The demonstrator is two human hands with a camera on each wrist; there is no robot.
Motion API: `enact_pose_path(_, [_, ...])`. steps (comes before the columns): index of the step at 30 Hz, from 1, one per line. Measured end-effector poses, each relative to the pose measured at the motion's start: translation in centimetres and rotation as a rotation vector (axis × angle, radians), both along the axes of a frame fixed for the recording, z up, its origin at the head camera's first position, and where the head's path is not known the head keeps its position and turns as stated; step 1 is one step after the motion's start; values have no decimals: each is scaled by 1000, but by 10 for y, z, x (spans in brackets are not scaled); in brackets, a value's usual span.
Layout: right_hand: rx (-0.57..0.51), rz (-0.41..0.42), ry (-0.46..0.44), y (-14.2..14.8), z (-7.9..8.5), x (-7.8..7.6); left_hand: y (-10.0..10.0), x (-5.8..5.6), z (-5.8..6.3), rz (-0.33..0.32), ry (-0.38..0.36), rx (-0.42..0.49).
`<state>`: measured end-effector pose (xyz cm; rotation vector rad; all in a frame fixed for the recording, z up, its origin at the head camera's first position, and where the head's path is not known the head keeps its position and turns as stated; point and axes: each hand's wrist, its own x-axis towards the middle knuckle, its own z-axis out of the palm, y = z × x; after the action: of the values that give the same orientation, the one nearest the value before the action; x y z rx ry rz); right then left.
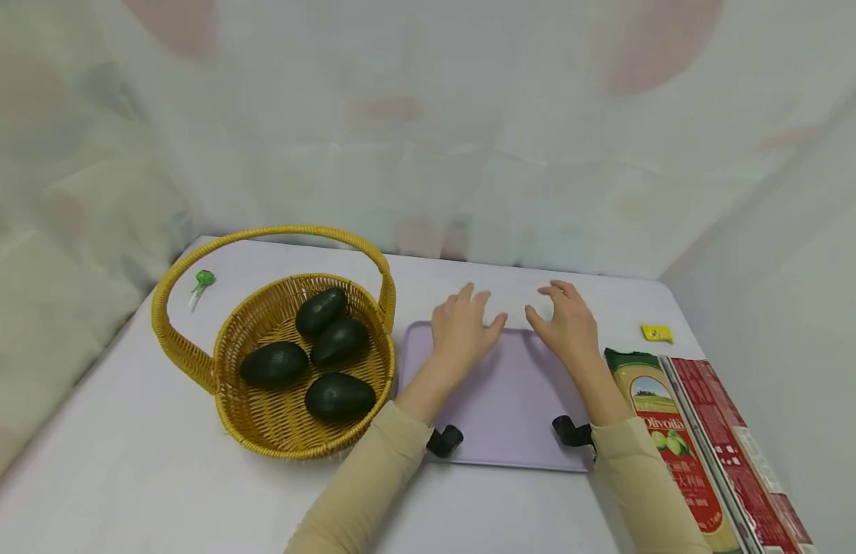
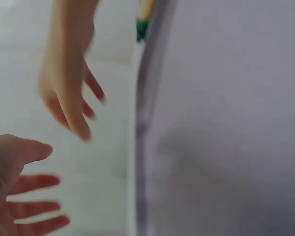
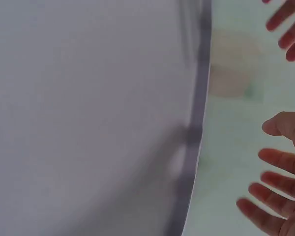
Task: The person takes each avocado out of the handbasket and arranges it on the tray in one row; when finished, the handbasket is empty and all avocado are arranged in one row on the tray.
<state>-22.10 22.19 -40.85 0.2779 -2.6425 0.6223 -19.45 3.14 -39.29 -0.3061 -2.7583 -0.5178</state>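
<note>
Both hands hover over the far part of a pale purple tray [image 1: 511, 415], fingers spread and holding nothing. My left hand [image 1: 461, 323] is over the tray's far left, thumb pointing inward. Opposite it, my right hand [image 1: 570, 323] is over the far right, its thumb turned toward the left one. In the left wrist view the left hand [image 2: 14, 191] shows separated fingers beside the tray's edge [image 2: 141, 147], with the right hand [image 2: 69, 83] beyond. The right wrist view has the right hand [image 3: 285, 182] with loose, spread fingers past the tray's rim [image 3: 199, 108].
Left of the tray stands a yellow wicker basket [image 1: 223, 385] with a tall handle, holding several dark green avocados [image 1: 339, 397]. A green-topped lollipop [image 1: 203, 280] lies behind it. On the right are an Olivoilà pasta packet [image 1: 677, 446], a red package [image 1: 740, 446] and a small yellow packet [image 1: 657, 333].
</note>
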Motion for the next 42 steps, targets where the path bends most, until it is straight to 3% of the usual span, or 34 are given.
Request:
enact_pose_path(4, [-45,123,-53,-8,4,10,-11,43,18,-215,-21,109])
enact_pose_path(8, [-67,224,-159,-19,12,20,-45,84,36,-434,-46,274])
enact_pose_path(12, [-97,335,-223,-30,18,30,-102,108,49,-623,1,441])
enact_pose_path(15, [-102,409,-257,-38,22,36,-150,119,64,-673,94,486])
enact_pose_path(18, [-95,468,-292,-45,27,42,-195,128,87,-641,218,471])
enact_pose_path(21, [-89,528,-311,-53,31,45,-233,135,113,-560,350,442])
enact_pose_path(24, [-85,596,-312,-63,37,46,-262,139,133,-474,430,461])
enact_pose_path(26, [-77,637,-314,-70,41,47,-276,139,141,-413,447,479])
enact_pose_path(33, [-25,746,-328,-95,54,51,-310,128,144,-196,365,422])
enact_pose_path(38, [-4,810,-352,-113,61,53,-320,120,140,-166,328,399])
enact_pose_path(42, [28,854,-332,-128,66,54,-324,117,139,-189,340,375])
